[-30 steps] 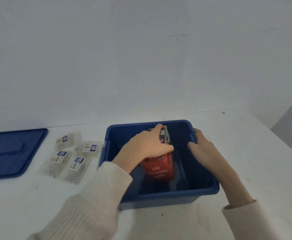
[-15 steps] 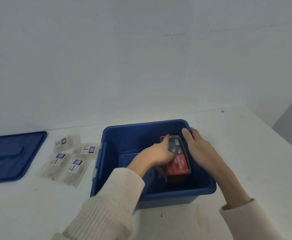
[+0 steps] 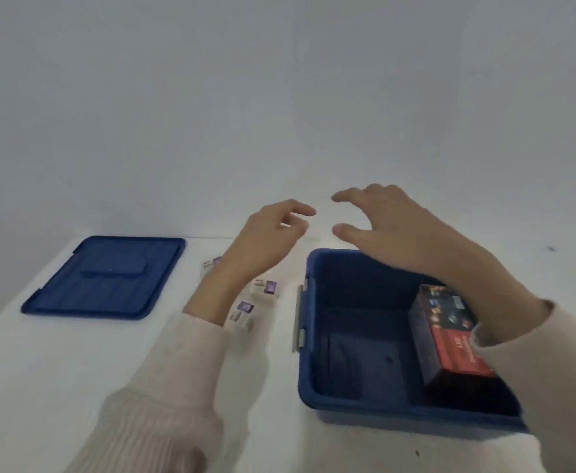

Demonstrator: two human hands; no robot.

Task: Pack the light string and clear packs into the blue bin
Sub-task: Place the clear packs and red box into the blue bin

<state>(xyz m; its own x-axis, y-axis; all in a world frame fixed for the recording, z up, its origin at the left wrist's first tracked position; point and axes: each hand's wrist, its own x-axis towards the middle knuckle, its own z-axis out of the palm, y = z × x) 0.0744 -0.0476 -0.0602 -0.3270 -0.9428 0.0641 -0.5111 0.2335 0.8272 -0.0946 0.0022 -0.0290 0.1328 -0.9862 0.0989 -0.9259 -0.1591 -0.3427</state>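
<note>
Head cam: L hand [image 3: 266, 238] hovers w/ fingers loosely curled, holding nothing. R hand [image 3: 392, 230] hovers w/ fingers spread, also holding nothing. Under R hand & forearm sits the blue bin [image 3: 382, 409]. Inside it, below R wrist, the light string box [image 3: 450, 336] lies by the bin's right wall. Under L wrist, clear packs [image 3: 265, 288] lie on the table [image 3: 41, 387], just left of the bin. Well left of L hand, the blue lid [image 3: 105, 278] lies flat.

place: plain indoor workroom | cues: white table [image 3: 41, 387], blank grey wall [image 3: 279, 97]
</note>
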